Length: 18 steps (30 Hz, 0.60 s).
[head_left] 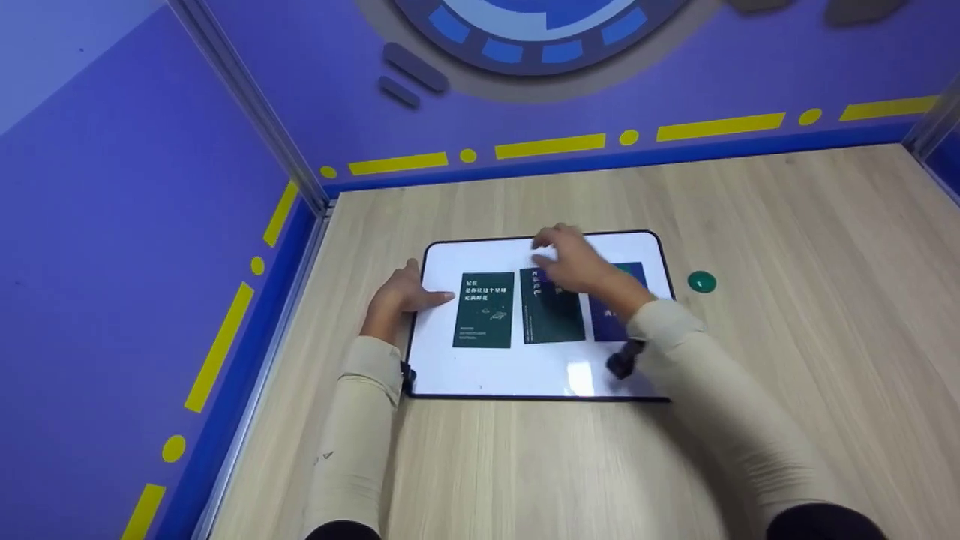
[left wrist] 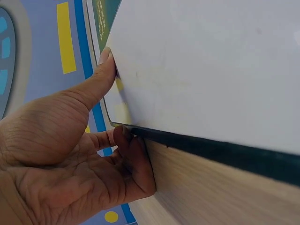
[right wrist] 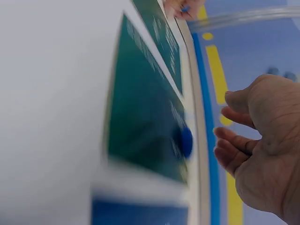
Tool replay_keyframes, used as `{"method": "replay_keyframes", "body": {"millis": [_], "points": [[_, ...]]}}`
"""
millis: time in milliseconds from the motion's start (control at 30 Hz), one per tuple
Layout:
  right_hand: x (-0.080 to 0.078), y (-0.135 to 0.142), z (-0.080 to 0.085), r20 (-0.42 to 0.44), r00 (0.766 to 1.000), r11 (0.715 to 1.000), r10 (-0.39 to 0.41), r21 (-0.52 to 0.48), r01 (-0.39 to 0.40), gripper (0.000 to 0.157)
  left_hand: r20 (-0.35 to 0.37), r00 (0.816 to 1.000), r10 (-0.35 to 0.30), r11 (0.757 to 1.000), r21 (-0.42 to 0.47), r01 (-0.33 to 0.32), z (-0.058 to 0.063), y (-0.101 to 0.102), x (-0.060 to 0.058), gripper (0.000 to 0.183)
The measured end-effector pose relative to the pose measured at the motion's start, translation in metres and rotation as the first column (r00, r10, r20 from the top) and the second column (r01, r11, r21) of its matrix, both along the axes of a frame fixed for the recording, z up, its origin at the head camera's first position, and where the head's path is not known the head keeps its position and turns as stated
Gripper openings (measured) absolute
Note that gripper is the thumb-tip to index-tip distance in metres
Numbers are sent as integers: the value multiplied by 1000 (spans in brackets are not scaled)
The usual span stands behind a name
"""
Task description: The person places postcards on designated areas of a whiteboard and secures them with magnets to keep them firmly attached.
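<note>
A whiteboard [head_left: 495,375] with a dark rim lies on the table, three printed cards in a row on it. My left hand [head_left: 403,291] holds its left edge, thumb on the white face and fingers at the outer side. Nearest the thumb is a green card [head_left: 484,311] with white lettering. My right hand [head_left: 574,259] hovers above the middle green card [head_left: 553,315], fingers loosely bent with nothing between them. On that card's upper part sits a round blue magnet [right wrist: 186,142]. The right sleeve partly covers a dark blue card [head_left: 607,330].
A round green magnet [head_left: 702,281] lies on the wooden table [head_left: 795,300] right of the board. Purple-blue panels [head_left: 525,120] with yellow marks stand behind and to the left, meeting at a metal corner post [head_left: 255,97].
</note>
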State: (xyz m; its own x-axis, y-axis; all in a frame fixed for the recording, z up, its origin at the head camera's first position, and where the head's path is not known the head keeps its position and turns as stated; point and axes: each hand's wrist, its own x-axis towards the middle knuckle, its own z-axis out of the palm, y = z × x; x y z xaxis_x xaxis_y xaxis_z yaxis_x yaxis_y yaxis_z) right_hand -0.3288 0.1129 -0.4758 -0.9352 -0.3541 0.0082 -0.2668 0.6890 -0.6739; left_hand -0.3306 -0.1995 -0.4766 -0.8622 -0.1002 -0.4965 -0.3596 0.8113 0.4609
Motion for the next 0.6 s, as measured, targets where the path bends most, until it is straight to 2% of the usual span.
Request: {"method": "replay_keyframes", "body": {"millis": [100,267,433,600], "points": [[6,39,5,-72,996,999,-53,-10,53,35,1,1000,-6,1000,1,6,0,2,0,120],[26,106,7,-147,974,984,-170,34,177,34,10,1000,-16,1000,-20,16,-2,4,0,121],[45,160,1,-126,966,966,-226,101,239,38,7,1000,-18,999,-27,18,-2,4,-3,121],[58,195,-12,-66,967,956,-246,148,254,45,8,1000,-26,999,-33,26,-2,0,-4,119]]}}
